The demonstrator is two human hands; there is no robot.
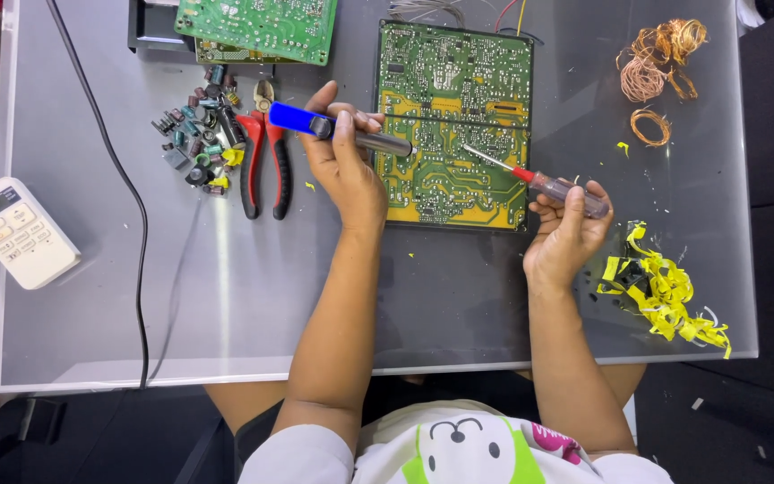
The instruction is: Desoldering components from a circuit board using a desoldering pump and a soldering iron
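A green and yellow circuit board (455, 125) lies solder-side up on the grey table (226, 287). My left hand (342, 161) grips a blue-handled soldering iron (333, 128), whose dark barrel points right onto the board's left part. My right hand (569, 229) holds a screwdriver (539, 182) with a clear handle and red collar. Its thin shaft slants up-left and the tip touches the board near its middle.
Red-handled pliers (262, 152) and a pile of small removed components (197, 125) lie left of the board. A second green board (257, 27) sits at the top. Copper wire coils (656, 67), yellow tape scraps (665, 291), a white remote (16, 231) and a black cable (141, 233) are around.
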